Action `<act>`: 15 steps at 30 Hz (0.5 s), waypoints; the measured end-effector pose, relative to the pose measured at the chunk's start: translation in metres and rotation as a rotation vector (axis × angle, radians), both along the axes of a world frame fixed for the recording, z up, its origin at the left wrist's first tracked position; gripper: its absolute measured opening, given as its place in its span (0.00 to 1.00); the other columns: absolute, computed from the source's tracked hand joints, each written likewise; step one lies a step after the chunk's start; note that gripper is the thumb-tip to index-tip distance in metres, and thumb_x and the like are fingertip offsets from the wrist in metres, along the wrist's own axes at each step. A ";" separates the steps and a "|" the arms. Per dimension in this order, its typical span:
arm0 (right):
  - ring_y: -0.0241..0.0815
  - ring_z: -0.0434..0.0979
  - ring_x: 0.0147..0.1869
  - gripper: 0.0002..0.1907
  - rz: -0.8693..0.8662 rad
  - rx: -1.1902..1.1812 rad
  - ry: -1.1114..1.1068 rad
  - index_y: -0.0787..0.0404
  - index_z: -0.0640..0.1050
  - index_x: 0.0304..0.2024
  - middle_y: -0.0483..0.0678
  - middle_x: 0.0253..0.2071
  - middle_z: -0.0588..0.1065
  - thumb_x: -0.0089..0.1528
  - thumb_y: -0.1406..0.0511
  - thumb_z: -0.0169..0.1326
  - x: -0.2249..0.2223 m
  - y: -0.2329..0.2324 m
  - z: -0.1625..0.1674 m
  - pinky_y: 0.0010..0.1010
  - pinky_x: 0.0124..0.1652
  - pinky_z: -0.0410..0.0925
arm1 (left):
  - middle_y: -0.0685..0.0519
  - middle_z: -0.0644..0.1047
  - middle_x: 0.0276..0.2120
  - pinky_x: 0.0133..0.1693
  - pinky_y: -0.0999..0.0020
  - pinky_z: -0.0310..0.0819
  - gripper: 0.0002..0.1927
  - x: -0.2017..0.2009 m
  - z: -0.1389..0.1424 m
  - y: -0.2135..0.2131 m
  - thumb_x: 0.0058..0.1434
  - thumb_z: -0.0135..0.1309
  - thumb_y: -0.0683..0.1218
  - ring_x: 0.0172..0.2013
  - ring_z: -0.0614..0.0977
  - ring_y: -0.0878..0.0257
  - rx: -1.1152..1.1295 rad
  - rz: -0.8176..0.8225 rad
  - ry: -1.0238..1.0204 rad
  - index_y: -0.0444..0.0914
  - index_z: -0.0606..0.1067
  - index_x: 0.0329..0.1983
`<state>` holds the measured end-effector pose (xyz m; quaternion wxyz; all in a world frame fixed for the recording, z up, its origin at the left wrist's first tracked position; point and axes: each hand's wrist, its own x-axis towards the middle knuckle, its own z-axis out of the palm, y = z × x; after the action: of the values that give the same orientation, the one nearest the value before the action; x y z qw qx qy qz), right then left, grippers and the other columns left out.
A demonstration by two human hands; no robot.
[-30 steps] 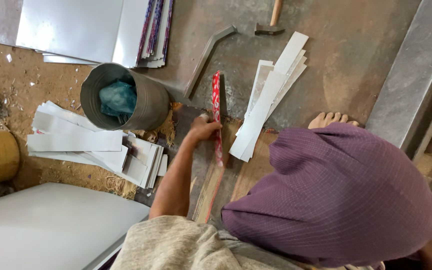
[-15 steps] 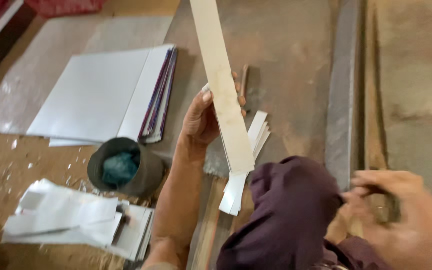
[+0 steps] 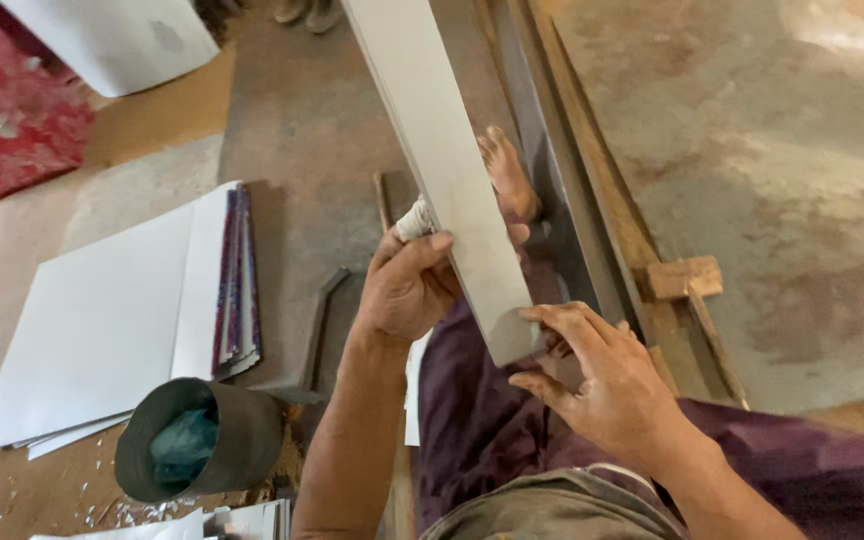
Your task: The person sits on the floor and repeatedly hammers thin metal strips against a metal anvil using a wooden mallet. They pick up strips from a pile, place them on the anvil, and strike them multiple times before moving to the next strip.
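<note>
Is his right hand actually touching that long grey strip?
Touching. The head view shows the right hand with its fingertips on the near end of the long grey strip.

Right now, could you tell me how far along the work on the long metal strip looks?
Done: a stack of flat sheets lies on the floor beside a dark tin. In hand: the left hand grips the edge of the long pale strip, and the right hand pinches its near end. The strip looks flat and unbent, so any shaping remains.
</note>
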<state>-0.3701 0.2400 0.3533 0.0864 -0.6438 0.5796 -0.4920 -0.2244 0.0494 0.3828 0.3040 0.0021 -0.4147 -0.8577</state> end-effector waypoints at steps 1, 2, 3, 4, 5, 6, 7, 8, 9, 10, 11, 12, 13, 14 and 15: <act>0.40 0.80 0.37 0.29 -0.013 0.026 -0.046 0.62 0.74 0.54 0.50 0.42 0.79 0.52 0.64 0.71 -0.006 0.000 -0.013 0.32 0.38 0.70 | 0.33 0.75 0.59 0.60 0.49 0.78 0.21 -0.008 -0.011 0.004 0.71 0.52 0.39 0.60 0.80 0.42 -0.031 0.028 -0.048 0.29 0.69 0.66; 0.38 0.79 0.36 0.28 -0.082 0.112 -0.207 0.63 0.74 0.54 0.49 0.39 0.79 0.54 0.65 0.69 -0.012 0.001 -0.027 0.29 0.36 0.70 | 0.35 0.75 0.60 0.59 0.49 0.78 0.20 -0.017 -0.023 0.010 0.72 0.50 0.38 0.60 0.80 0.43 -0.063 0.053 -0.089 0.29 0.69 0.66; 0.35 0.78 0.34 0.26 -0.152 0.194 -0.367 0.64 0.73 0.54 0.48 0.35 0.78 0.55 0.67 0.67 -0.018 0.000 -0.043 0.27 0.34 0.71 | 0.37 0.75 0.61 0.58 0.50 0.79 0.19 -0.028 -0.038 0.016 0.73 0.47 0.37 0.60 0.79 0.43 -0.097 0.076 -0.128 0.29 0.68 0.66; 0.33 0.77 0.33 0.25 -0.221 0.274 -0.525 0.65 0.72 0.54 0.47 0.31 0.78 0.57 0.68 0.66 -0.025 -0.001 -0.060 0.24 0.32 0.72 | 0.37 0.75 0.61 0.58 0.51 0.78 0.20 -0.036 -0.051 0.020 0.72 0.46 0.36 0.60 0.79 0.43 -0.064 0.083 -0.168 0.29 0.68 0.66; 0.32 0.77 0.34 0.21 -0.186 0.298 -0.617 0.65 0.73 0.53 0.47 0.33 0.78 0.58 0.69 0.64 -0.031 -0.001 -0.077 0.24 0.33 0.72 | 0.37 0.75 0.61 0.57 0.52 0.78 0.20 -0.043 -0.063 0.023 0.72 0.45 0.36 0.60 0.79 0.43 -0.036 0.094 -0.215 0.29 0.68 0.67; 0.31 0.77 0.36 0.18 -0.149 0.317 -0.706 0.66 0.75 0.52 0.46 0.35 0.79 0.60 0.69 0.62 -0.037 0.000 -0.092 0.24 0.34 0.72 | 0.38 0.75 0.60 0.57 0.53 0.78 0.20 -0.051 -0.075 0.026 0.71 0.44 0.35 0.60 0.79 0.43 -0.012 0.110 -0.259 0.29 0.67 0.67; 0.30 0.77 0.38 0.15 -0.104 0.331 -0.789 0.67 0.77 0.51 0.46 0.37 0.79 0.62 0.70 0.60 -0.041 0.001 -0.106 0.24 0.35 0.73 | 0.39 0.75 0.60 0.56 0.53 0.78 0.21 -0.057 -0.085 0.027 0.71 0.43 0.35 0.59 0.79 0.44 0.031 0.116 -0.251 0.29 0.67 0.67; 0.31 0.77 0.38 0.15 -0.091 0.332 -0.846 0.68 0.77 0.52 0.47 0.37 0.78 0.62 0.71 0.60 -0.045 0.002 -0.118 0.24 0.35 0.72 | 0.40 0.75 0.59 0.56 0.53 0.79 0.22 -0.067 -0.095 0.027 0.70 0.43 0.35 0.59 0.80 0.45 0.062 0.127 -0.239 0.30 0.66 0.68; 0.32 0.76 0.37 0.15 -0.075 0.330 -0.902 0.69 0.78 0.52 0.47 0.36 0.78 0.63 0.71 0.60 -0.047 0.004 -0.128 0.25 0.35 0.71 | 0.41 0.75 0.59 0.55 0.53 0.79 0.23 -0.074 -0.104 0.025 0.69 0.42 0.35 0.58 0.80 0.46 0.089 0.141 -0.225 0.31 0.65 0.68; 0.32 0.75 0.37 0.15 -0.058 0.333 -0.959 0.70 0.78 0.53 0.48 0.36 0.77 0.64 0.72 0.61 -0.048 0.004 -0.135 0.25 0.35 0.70 | 0.42 0.76 0.58 0.53 0.54 0.80 0.22 -0.086 -0.113 0.021 0.70 0.42 0.37 0.55 0.81 0.48 0.112 0.193 -0.246 0.31 0.65 0.67; 0.34 0.77 0.38 0.16 -0.112 0.412 -0.957 0.69 0.77 0.53 0.48 0.37 0.78 0.62 0.71 0.60 -0.047 0.005 -0.140 0.27 0.36 0.73 | 0.42 0.77 0.57 0.52 0.55 0.81 0.21 -0.098 -0.122 0.016 0.71 0.41 0.38 0.52 0.82 0.49 0.139 0.248 -0.272 0.31 0.65 0.66; 0.35 0.79 0.39 0.18 -0.166 0.486 -0.952 0.67 0.77 0.54 0.49 0.38 0.79 0.61 0.71 0.59 -0.047 0.005 -0.142 0.29 0.36 0.75 | 0.43 0.77 0.56 0.50 0.57 0.82 0.19 -0.108 -0.131 0.012 0.72 0.40 0.39 0.49 0.83 0.51 0.163 0.302 -0.297 0.32 0.66 0.65; 0.36 0.81 0.40 0.19 -0.219 0.554 -0.943 0.66 0.76 0.55 0.50 0.39 0.81 0.60 0.71 0.59 -0.046 0.004 -0.143 0.31 0.36 0.78 | 0.43 0.78 0.53 0.45 0.58 0.82 0.18 -0.118 -0.141 0.009 0.72 0.40 0.40 0.45 0.83 0.53 0.122 0.363 -0.360 0.31 0.66 0.63; 0.41 0.82 0.41 0.23 -0.212 0.505 -0.726 0.66 0.75 0.56 0.53 0.41 0.80 0.58 0.71 0.61 -0.045 0.004 -0.144 0.33 0.38 0.77 | 0.43 0.79 0.51 0.41 0.59 0.81 0.16 -0.128 -0.150 0.004 0.73 0.40 0.41 0.41 0.82 0.55 0.079 0.423 -0.420 0.31 0.67 0.62; 0.46 0.83 0.42 0.27 -0.207 0.453 -0.509 0.66 0.73 0.58 0.55 0.42 0.80 0.55 0.71 0.62 -0.046 0.003 -0.142 0.35 0.40 0.76 | 0.43 0.79 0.48 0.37 0.60 0.80 0.15 -0.137 -0.158 -0.001 0.74 0.40 0.41 0.37 0.81 0.57 0.037 0.481 -0.479 0.31 0.67 0.60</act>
<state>-0.4161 0.2434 0.2109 0.3183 -0.4029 0.6963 -0.5016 -0.3612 0.0486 0.2248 0.3913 0.3068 -0.4463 -0.7440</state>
